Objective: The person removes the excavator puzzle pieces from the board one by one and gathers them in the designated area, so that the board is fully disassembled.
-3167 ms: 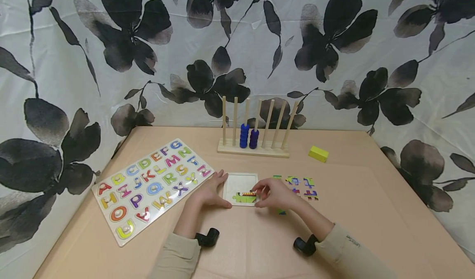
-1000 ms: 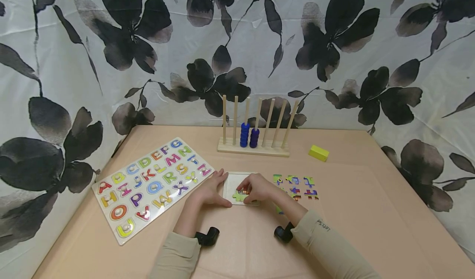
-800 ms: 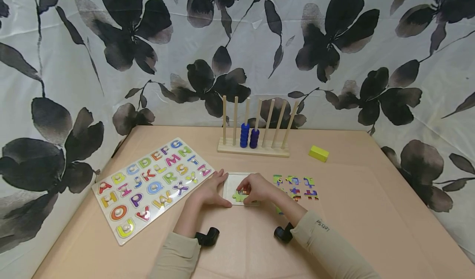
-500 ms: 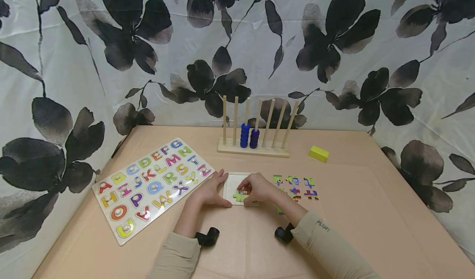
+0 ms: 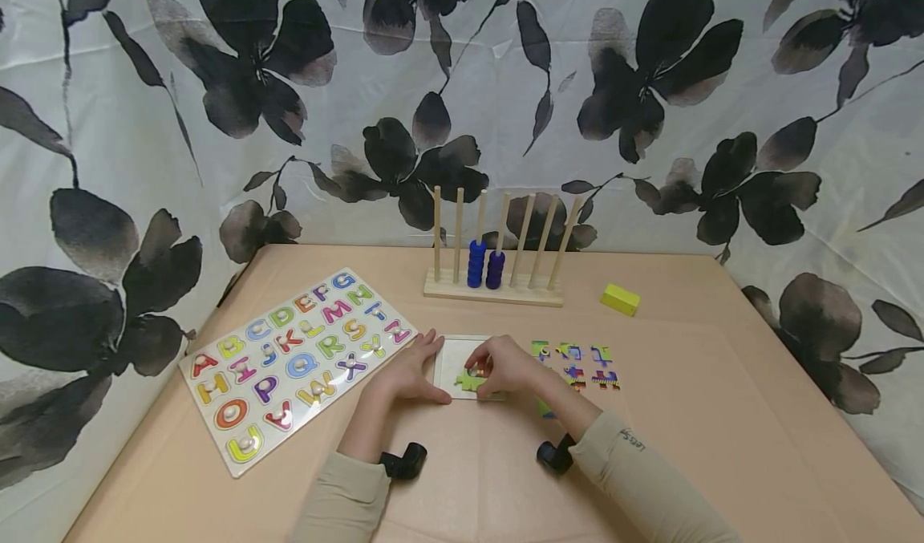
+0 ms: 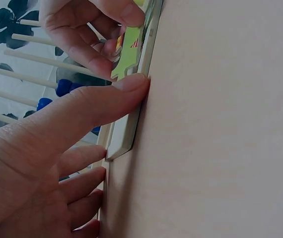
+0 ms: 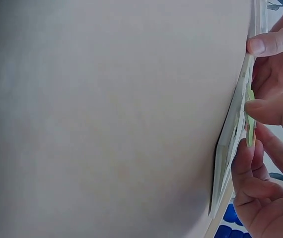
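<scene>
My left hand (image 5: 404,373) holds a small white puzzle tray (image 5: 453,354) at its left side. Its thumb presses the near edge, and the fingers reach along the left edge in the left wrist view. Over the lower part of the tray, my right hand (image 5: 508,368) pinches a green jigsaw piece (image 7: 251,130) between thumb and fingers. Green puzzle picture (image 5: 468,381) shows left of those fingers, with a bit of red and yellow; the rest is behind the right hand. In the left wrist view the green piece (image 6: 128,53) stands close over the tray's surface.
Several loose jigsaw pieces (image 5: 605,379) lie right of the tray, some partly behind the right forearm. An alphabet board (image 5: 255,423) lies to the left. At the back stand a wooden peg rack (image 5: 451,289) with blue and dark purple beads and a yellow block (image 5: 619,299).
Since the earliest frame, my right hand has moved left from the tray's right edge to over the puzzle picture. Lately it shifts only slightly. The left hand has kept its place.
</scene>
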Tool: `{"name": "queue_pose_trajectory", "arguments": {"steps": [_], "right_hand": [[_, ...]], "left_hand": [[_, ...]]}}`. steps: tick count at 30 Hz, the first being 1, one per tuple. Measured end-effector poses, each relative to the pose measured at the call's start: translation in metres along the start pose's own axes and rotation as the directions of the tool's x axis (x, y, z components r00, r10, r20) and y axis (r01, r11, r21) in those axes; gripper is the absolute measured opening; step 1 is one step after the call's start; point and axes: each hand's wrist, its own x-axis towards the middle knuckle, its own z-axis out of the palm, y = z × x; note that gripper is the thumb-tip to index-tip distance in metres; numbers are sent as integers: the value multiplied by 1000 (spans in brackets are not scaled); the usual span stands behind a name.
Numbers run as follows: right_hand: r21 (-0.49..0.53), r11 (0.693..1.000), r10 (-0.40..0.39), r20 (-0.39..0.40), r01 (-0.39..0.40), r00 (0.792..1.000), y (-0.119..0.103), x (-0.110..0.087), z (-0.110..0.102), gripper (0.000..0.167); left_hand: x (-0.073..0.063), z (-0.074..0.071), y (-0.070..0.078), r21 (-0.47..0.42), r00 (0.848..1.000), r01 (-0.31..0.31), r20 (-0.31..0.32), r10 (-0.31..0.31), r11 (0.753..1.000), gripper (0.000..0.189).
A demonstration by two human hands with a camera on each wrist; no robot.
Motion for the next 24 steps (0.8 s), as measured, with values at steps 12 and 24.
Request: {"name": "queue_pose_trajectory", "arguments": {"steps": [12, 24], "right_hand": [[69, 997, -42, -13, 43, 999, 7, -8, -4, 31], [63, 995, -77, -42, 79, 996, 21, -36, -17, 30]], "left_hand": [[0, 1, -1, -2, 1000, -3, 2, 3, 1000, 97], [1, 2, -1, -9, 1000, 5, 0, -5, 1000, 98]]}}
